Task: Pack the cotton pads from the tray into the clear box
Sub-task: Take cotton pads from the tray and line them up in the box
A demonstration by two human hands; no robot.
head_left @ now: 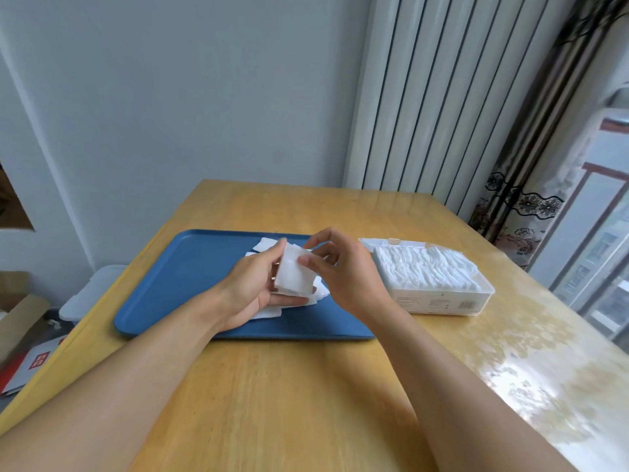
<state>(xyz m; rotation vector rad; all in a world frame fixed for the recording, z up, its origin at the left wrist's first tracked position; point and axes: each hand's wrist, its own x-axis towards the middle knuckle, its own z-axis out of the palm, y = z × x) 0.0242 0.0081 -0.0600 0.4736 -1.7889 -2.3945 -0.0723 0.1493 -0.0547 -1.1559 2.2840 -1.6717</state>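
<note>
Two bare hands are working over the middle of the table. The left hand (pixel 253 284) is cupping a small stack of square white cotton pads (pixel 293 272), its fingers curled round the stack's far and near edges and its thumb lying under it. The right hand (pixel 343 267) is meeting the stack from the other side, thumb tip pressing the top pad's right edge and index finger arching over it, the remaining fingers curling loosely behind. How many pads are sitting in the stack is impossible to count, since the edges are blurring together.

Directly beneath both hands, one flat blue rectangular plastic tray (pixel 190 277) is lying on the table. Loose white cotton pads (pixel 269 245) are still resting on it: a few are peeking out beyond the left fingertips, and several more are poking out under the left palm and below the right thumb. The hands are covering most of that heap, so an exact number cannot be told.

Just to the right of the right hand, one clear rectangular plastic box (pixel 442 301) is standing open, touching or nearly touching the tray's right edge. It is holding tightly packed rows of white pads (pixel 429 269), too many and too close to count. Its lid is hard to make out behind it.

Everything is resting on one light wooden table (pixel 306 396), glare washing over its right side.
</note>
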